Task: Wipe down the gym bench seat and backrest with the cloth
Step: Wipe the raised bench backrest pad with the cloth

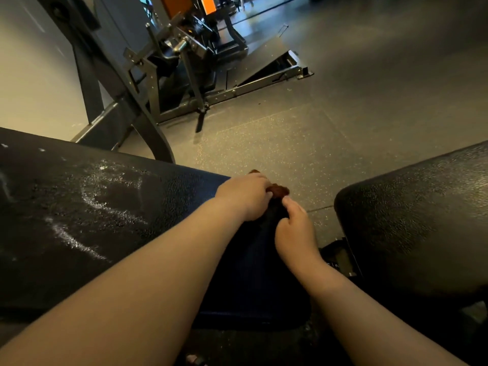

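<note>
Head view: our left hand clamps its fingers on the cloth at the bench end; the right hand curls beside it, grip unclear. We should fold it flat, then sweep the streaks firmly.

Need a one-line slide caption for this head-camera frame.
The left hand grips a brown cloth at the end of a streaked black bench pad, right hand close beside it.
</note>
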Tool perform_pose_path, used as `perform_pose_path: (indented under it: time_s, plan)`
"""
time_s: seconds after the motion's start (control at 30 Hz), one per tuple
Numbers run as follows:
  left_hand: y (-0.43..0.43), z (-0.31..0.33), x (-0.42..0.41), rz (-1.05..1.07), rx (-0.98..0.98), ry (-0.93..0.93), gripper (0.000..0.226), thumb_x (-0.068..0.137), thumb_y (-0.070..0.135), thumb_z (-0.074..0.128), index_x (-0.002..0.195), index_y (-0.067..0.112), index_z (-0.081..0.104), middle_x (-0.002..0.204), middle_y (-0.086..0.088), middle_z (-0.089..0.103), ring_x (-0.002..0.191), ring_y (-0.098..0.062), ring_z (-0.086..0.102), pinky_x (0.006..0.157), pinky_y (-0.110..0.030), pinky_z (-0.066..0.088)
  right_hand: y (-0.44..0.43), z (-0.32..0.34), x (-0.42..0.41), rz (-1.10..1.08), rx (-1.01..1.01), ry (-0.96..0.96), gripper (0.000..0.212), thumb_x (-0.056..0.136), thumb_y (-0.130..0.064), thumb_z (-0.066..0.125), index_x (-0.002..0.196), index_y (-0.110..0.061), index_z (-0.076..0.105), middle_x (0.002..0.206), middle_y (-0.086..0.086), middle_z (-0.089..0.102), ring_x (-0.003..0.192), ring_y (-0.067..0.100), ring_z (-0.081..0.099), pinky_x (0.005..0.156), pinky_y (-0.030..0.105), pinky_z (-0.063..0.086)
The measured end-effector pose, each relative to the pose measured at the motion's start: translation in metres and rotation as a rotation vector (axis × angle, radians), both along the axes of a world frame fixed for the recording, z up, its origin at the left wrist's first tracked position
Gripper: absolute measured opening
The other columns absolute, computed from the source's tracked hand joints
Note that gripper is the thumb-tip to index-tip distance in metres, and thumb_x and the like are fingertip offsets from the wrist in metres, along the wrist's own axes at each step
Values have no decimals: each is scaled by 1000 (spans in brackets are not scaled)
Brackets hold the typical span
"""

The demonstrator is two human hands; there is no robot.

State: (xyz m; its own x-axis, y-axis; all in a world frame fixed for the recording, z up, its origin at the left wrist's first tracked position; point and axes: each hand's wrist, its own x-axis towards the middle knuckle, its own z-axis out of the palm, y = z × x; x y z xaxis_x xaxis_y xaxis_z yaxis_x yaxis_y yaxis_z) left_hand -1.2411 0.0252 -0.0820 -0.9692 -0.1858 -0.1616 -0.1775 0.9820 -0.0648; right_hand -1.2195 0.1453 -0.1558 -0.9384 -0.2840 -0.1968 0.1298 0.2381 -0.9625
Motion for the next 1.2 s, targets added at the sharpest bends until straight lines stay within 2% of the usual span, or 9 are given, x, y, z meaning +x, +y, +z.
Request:
perform_pose_path:
  time_s: [0.07,0.17,0.33,0.6,0.73,0.8,1.03,1.13,1.2]
  plan:
    - [-4,0,5,135,-9,65,32,105,33,42,129,20,58,136,1,53,122,-25,52,101,-42,43,0,-3,0,-6,21,11,61,83,-9,30,139,-13,55,143,7,54,133,23,50,112,48,43]
    - [24,-9,23,116,-111,74,36,103,27,41,134,15,54,143,-4,48,135,-30,39,115,-41,29,2,-3,0,-28,-16,-18,58,84,-6,33,137,-17,57,136,5,59,126,22,55,107,47,48]
    - [36,-1,65,-40,-26,32,41,105,33,41,142,19,51,151,4,44,144,-22,33,122,-41,12,8,5,10,-71,-48,29,52,92,6,39,139,-11,57,137,3,57,130,19,50,110,31,39]
    - [-6,42,118,251,-140,163,42,106,30,36,144,15,46,159,-3,31,151,-31,19,125,-43,7,3,2,17,57,74,196,53,94,1,38,143,-12,53,147,4,51,137,21,45,115,30,31]
    - [55,27,149,0,-65,68,42,104,31,40,142,15,49,152,-2,41,145,-28,28,123,-42,12,3,0,16,65,94,201,52,97,2,39,147,-9,47,153,8,44,142,20,39,114,29,28]
    - [63,30,171,-64,-34,59,42,105,33,37,144,19,47,156,3,37,148,-23,24,124,-40,5,1,-2,16,64,98,220,51,97,1,40,147,-9,47,153,7,44,142,19,39,112,28,27]
    - [8,56,176,211,-242,198,46,105,33,31,145,15,45,158,-4,35,151,-29,20,126,-46,2,2,-4,17,68,136,255,51,97,-5,38,146,-15,49,150,4,48,139,20,42,112,32,31]
    - [46,44,175,148,-269,102,52,102,29,33,148,6,38,156,-16,34,150,-39,16,124,-52,1,7,2,24,79,151,261,51,99,-2,37,147,-15,47,153,5,46,141,19,40,113,31,30]
    - [70,32,181,18,-183,75,51,103,29,33,151,9,35,159,-12,30,152,-35,12,125,-50,-1,12,5,33,141,148,281,51,100,1,37,148,-14,46,157,5,41,145,18,35,117,30,26]
